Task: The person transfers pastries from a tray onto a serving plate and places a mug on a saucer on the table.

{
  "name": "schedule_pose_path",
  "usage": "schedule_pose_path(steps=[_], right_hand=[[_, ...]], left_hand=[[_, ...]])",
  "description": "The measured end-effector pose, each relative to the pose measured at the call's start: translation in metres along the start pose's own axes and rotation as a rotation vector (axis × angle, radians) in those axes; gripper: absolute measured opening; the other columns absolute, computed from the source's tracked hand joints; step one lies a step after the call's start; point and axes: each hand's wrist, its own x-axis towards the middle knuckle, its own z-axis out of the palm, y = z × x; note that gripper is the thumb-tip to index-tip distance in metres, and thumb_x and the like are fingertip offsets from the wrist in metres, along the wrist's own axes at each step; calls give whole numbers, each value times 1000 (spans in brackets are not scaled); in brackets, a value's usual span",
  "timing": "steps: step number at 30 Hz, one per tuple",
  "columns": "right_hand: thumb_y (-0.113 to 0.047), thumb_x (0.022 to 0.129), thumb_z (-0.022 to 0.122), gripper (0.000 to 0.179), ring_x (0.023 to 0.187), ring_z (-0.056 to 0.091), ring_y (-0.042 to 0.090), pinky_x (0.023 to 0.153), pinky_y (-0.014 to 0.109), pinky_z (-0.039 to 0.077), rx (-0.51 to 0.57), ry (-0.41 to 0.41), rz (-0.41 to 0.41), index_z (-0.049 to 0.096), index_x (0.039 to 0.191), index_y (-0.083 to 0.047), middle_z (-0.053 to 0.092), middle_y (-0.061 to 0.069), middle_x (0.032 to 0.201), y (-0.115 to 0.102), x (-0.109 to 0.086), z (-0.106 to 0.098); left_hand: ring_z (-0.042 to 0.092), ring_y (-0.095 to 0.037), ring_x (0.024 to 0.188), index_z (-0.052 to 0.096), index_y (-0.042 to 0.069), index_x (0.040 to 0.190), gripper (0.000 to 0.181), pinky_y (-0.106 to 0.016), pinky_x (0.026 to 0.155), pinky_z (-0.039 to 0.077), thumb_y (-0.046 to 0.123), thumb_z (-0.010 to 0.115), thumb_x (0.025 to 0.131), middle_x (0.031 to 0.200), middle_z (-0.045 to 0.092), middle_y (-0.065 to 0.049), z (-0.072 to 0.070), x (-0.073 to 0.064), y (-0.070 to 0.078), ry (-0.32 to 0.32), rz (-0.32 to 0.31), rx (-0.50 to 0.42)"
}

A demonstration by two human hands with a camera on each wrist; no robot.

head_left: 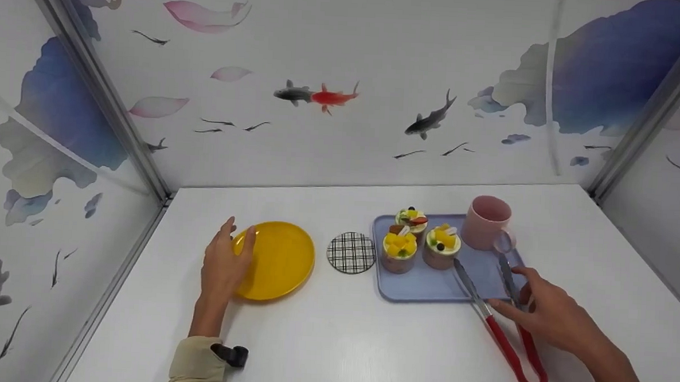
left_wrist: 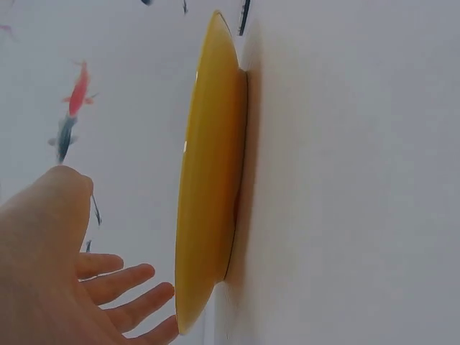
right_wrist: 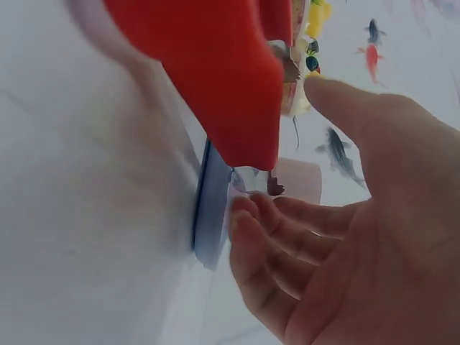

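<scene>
My left hand (head_left: pixel 224 260) is at the left edge of a round yellow plate (head_left: pixel 276 261), fingers spread and loosely bent, thumb over the rim. In the left wrist view, the fingertips (left_wrist: pixel 167 289) come right up to the rim of the plate. Metal tongs with red handles (head_left: pixel 503 336) lie with their tips over a blue-purple tray (head_left: pixel 422 286), arms spread apart. Over the tongs hovers my right hand (head_left: pixel 558 315), thumb by one arm and forefinger by the other. The right wrist view shows its fingers bent but not closed round the tongs.
Several dessert cups topped with fruit, one being a front cup (head_left: pixel 399 252), stand on the tray's left. A pink mug (head_left: pixel 486 223) stands at its back right corner. Between plate and tray lies a round checked coaster (head_left: pixel 351 253). Printed panels (head_left: pixel 342 151) enclose the white table.
</scene>
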Motion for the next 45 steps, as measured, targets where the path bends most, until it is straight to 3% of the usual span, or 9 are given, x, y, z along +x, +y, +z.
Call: schedule_pose_path(steps=[6,14,22,27,38,45], right_hand=[[-71,85,79,122,77,62,20,66,33,65,11,-91,40,20,164,0,62,10,100,-2,-5,1],[-76,80,81,137,84,62,20,66,33,62,-74,-178,81,9,169,-1,56,10,95,-6,-13,5],[-74,77,84,139,94,63,23,74,41,69,-35,-183,101,11,169,0,58,13,102,-7,-9,9],[-72,79,84,134,96,62,25,74,43,69,-66,-161,75,15,168,0,58,14,106,-5,-8,10],[-77,69,88,122,80,62,19,63,33,65,-51,-119,91,39,152,-2,62,10,98,-4,-6,12],[-78,70,86,114,81,62,20,62,32,65,-37,-96,96,45,148,-6,63,9,100,-4,-5,12]], left_hand=[[53,-41,148,37,8,168,69,-57,128,43,45,53,112,166,49,-20,-4,-1,-3,-29,2,-44],[53,-42,148,46,2,161,54,-55,128,44,15,57,110,163,51,-24,-10,0,-13,-52,-26,-67],[57,-44,138,56,1,154,59,-57,124,48,-14,52,98,154,56,-27,-13,0,-19,-78,-31,-77],[59,-42,136,56,1,154,63,-56,122,50,-16,50,93,155,56,-27,-13,1,-24,-103,-52,-85],[56,-44,145,51,-3,157,61,-56,124,47,-15,51,96,160,53,-27,-13,5,-24,-129,-85,-123],[53,-44,148,44,-3,161,64,-55,127,45,-11,51,99,163,49,-27,-13,6,-23,-166,-134,-126]])
